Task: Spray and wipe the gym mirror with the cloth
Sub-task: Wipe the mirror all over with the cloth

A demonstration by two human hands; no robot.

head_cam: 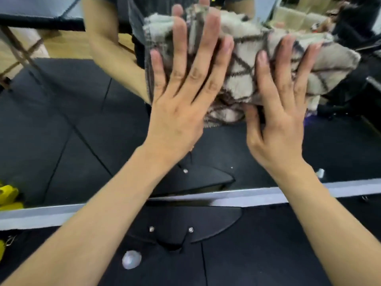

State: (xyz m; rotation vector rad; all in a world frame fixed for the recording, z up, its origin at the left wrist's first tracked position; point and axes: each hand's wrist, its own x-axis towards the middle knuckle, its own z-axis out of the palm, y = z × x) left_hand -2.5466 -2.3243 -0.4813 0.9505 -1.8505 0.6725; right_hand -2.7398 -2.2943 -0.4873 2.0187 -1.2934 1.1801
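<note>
A beige cloth [245, 79] with dark brown diamond lines is pressed flat against the gym mirror [68, 112]. My left hand [183, 96] lies on the cloth's left half with fingers spread and pointing up. My right hand [282, 112] presses the cloth's right half, fingers also spread, thumb under the lower edge. The mirror shows reflected arms behind the cloth. No spray bottle is recognisable in view.
The mirror's grey bottom frame [257, 196] runs across the view above the black rubber floor [257, 254]. A black curved plate with screws [198, 226] sits at the mirror's foot. A small round clear cap [131, 259] lies on the floor. Yellow objects [8, 197] show at the left edge.
</note>
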